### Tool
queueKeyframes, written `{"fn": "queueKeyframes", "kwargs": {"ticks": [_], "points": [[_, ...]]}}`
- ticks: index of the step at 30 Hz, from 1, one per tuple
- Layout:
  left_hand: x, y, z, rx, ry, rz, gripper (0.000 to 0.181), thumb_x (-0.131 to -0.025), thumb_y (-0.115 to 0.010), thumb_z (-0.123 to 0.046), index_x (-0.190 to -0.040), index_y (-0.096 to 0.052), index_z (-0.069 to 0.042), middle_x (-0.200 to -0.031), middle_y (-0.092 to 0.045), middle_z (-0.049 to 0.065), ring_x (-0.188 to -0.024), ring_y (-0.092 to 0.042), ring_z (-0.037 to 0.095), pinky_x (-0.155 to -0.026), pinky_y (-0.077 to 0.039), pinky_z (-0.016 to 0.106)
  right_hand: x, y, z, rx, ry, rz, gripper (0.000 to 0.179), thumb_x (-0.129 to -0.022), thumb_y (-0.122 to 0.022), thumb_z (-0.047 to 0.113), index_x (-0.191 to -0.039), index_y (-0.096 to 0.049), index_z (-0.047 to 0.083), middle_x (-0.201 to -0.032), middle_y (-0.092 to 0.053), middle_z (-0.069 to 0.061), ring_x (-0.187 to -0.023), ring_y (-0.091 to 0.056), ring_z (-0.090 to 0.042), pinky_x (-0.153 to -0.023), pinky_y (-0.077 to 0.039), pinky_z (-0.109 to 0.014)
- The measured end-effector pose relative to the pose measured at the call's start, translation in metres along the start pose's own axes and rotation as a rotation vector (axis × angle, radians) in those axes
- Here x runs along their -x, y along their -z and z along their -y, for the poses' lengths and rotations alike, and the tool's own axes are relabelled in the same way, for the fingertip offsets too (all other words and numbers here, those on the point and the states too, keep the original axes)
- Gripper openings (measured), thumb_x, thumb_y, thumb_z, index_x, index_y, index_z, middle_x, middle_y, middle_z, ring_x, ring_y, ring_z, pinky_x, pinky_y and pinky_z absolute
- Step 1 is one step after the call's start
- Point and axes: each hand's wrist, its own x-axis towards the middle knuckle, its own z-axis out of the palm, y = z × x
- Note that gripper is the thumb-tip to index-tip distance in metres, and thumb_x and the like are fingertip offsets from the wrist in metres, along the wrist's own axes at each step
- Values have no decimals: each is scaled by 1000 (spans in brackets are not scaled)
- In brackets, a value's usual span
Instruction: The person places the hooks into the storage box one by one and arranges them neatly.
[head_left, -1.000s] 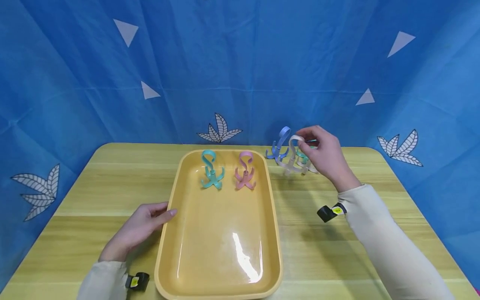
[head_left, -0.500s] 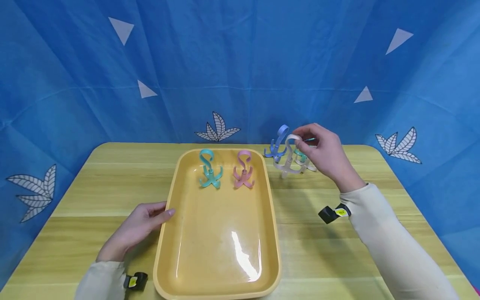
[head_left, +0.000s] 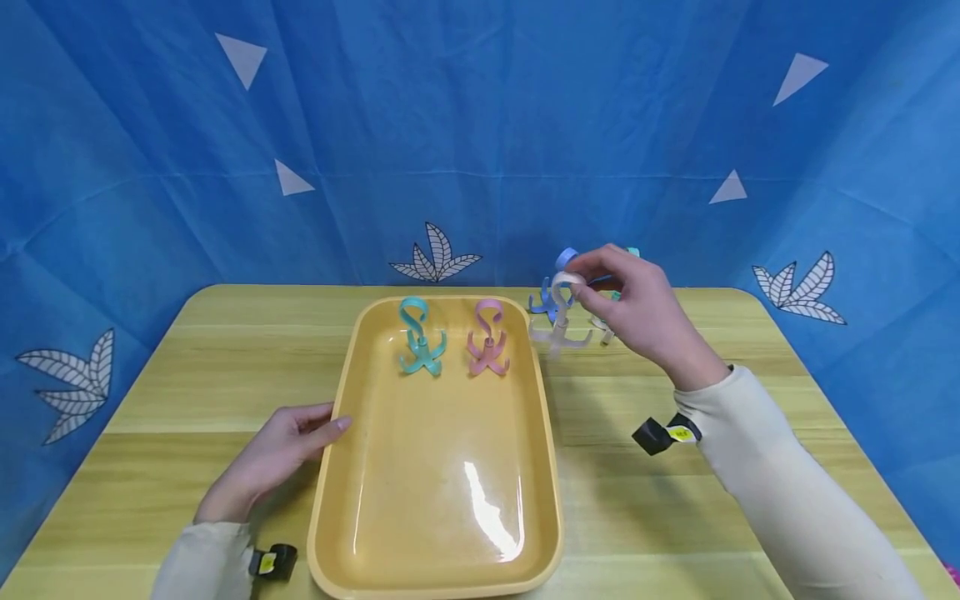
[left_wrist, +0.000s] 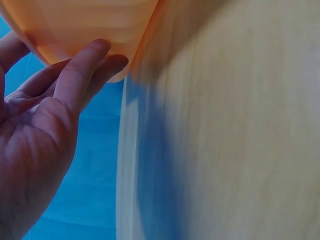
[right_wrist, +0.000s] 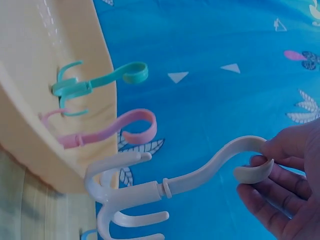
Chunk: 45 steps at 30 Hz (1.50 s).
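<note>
Right hand (head_left: pixel 637 312) pinches a white plastic hook (right_wrist: pixel 187 183) whose low prongs (right_wrist: pixel 117 161) may snag the yellow plastic tray (head_left: pixel 420 483) left hand (head_left: pixel 273 454) grips.

A yellow-brown, wood-grained table (head_left: pixel 225 358) with rounded far corners is bordered by a creased blue fabric curtain (head_left: pixel 495 125), on which flat white triangles (head_left: pixel 243 58) and black-outlined clusters of white veined leaves (head_left: pixel 440 243) are printed, while a pink patch (head_left: pixel 953 575), too cropped to be identified, is glimpsed at the head view's lower right edge.
</note>
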Motion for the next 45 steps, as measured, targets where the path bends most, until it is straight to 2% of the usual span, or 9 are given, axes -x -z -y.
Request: {"fn": "queueKeyframes", "kwargs": {"ticks": [8,14,21,32,36,45], "points": [[1,-1,3,5,-7,1,56,-101,-59,-27,-138,-47,13,-123,-62,24,-106,-63,25,-85,-54,31,1,-6,13,-45,95,26,16,-94,-66,4,-109,-69,7,-102,-63,2,-93,-62,-13,-84,-53,-29],[2,-1,5,45,-11,22,56,-102,-58,-26,-138,-45,14,-125,-60,26,-107,-63,26,-85,-54,32,-1,-14,19,-52,141,56,17,-93,-68,6,-110,-70,8,-99,-63,3,-91,-62,-11,-82,-53,-32],[4,1,4,26,-3,16,55,-101,-58,-26,-139,-46,13,-123,-62,24,-105,-64,23,-85,-54,32,-7,-26,31,-67,175,112,15,-93,-68,7,-108,-71,9,-100,-65,2,-93,-61,-12,-83,-54,-37],[1,1,-1,1,-12,19,53,-101,-59,-26,-137,-49,12,-121,-63,22,-106,-63,23,-86,-53,30,-14,-43,40,-95,190,207,15,-93,-69,7,-108,-70,10,-100,-65,5,-92,-62,-12,-82,-54,-34],[0,-1,-1,7,-15,21,54,-101,-59,-26,-138,-47,12,-123,-62,23,-107,-63,23,-86,-53,31,-13,-48,42,-98,220,223,16,-92,-70,5,-107,-70,10,-98,-65,5,-91,-62,-11,-82,-55,-36],[0,-2,0,25,-13,12,54,-101,-59,-24,-139,-45,13,-122,-62,25,-102,-66,23,-83,-55,33,-16,-70,55,-145,287,310,14,-92,-68,4,-106,-69,6,-96,-63,4,-87,-62,-7,-79,-54,-27]]}}
